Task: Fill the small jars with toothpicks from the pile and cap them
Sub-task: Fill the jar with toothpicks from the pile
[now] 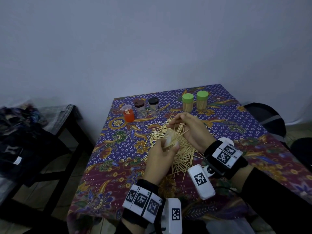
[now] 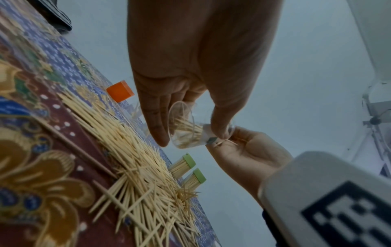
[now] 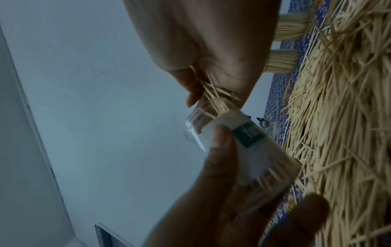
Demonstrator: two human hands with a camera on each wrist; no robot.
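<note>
Holding a clear jar (image 1: 170, 138) tilted above the toothpick pile (image 1: 182, 157), the left hand (image 1: 160, 159) wraps its fingers round it; at one o'clock, the right hand (image 1: 189, 129) pinches a toothpick bunch (image 1: 179, 130). Left wrist view: thumb and fingers (image 2: 156, 123) clasp the jar (image 2: 186, 128). Right wrist view: the bunch (image 3: 215, 102) enters the jar's mouth.

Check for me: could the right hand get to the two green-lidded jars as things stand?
Probably yes, once freed. The right hand pinches a bundle of toothpicks at the clear jar held by the left hand. The green-lidded jars stand just beyond it, with nothing between.
</note>
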